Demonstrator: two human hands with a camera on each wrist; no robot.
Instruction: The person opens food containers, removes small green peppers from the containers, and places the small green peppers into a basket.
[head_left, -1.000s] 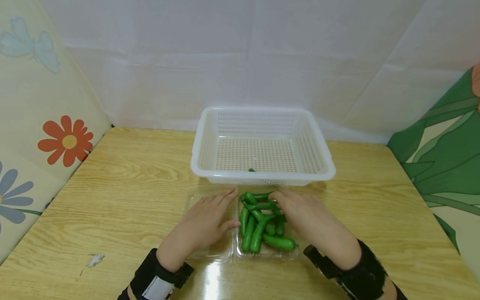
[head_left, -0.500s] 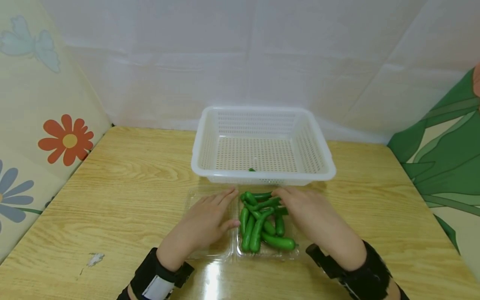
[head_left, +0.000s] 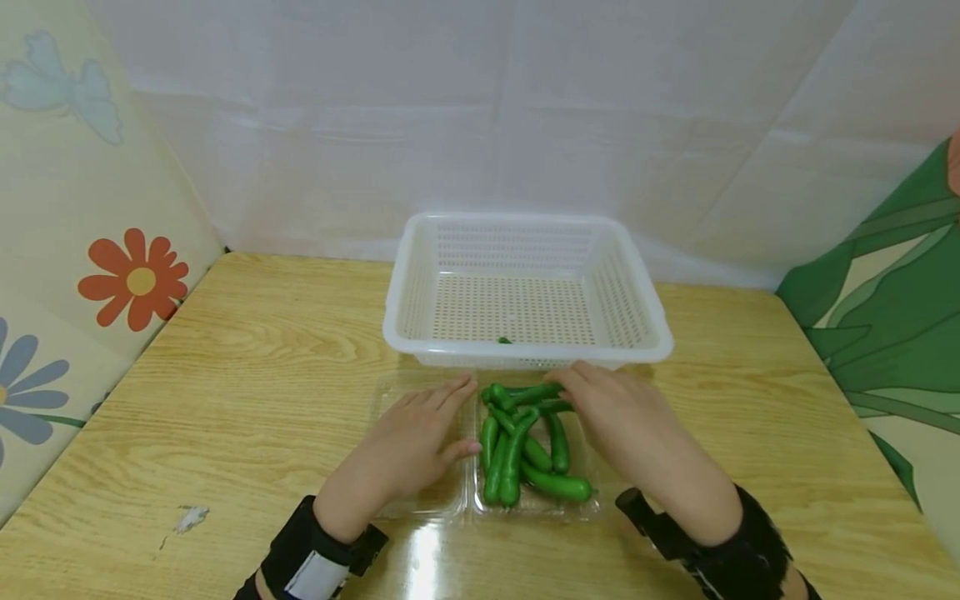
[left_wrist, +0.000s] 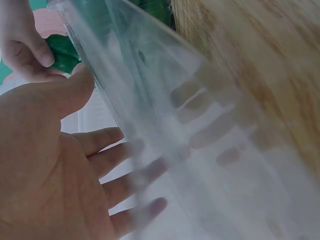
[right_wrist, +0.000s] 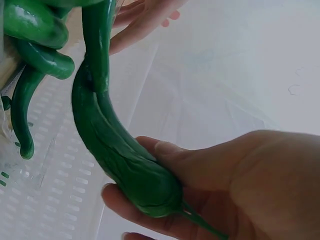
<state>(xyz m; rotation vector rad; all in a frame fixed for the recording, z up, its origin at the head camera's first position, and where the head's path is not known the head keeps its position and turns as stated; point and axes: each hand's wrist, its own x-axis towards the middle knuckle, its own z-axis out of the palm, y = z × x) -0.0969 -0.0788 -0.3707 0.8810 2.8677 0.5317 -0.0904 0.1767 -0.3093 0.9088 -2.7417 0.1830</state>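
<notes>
A clear plastic clamshell lies open on the table; its right half bears a heap of glossy green chili peppers. My left hand rests on the left half, fingers straight. In the left wrist view, those fingers are spread against the clear plastic. At the heap's far right edge, my right hand grips one curved green pepper near its stem end, between thumb and fingers. The pepper's tip end meets another pepper in the right wrist view. Head-view fingertips are partly hidden.
Behind the clamshell stands a white perforated basket, with a small green bit showing just inside its near rim. A white sheet hangs at the back of the wooden table. Patterned panels flank both sides.
My right hand has shifted slightly right and away from me. Peppers near it have changed position, with the upper ones angled differently. My left hand has stayed in place.
</notes>
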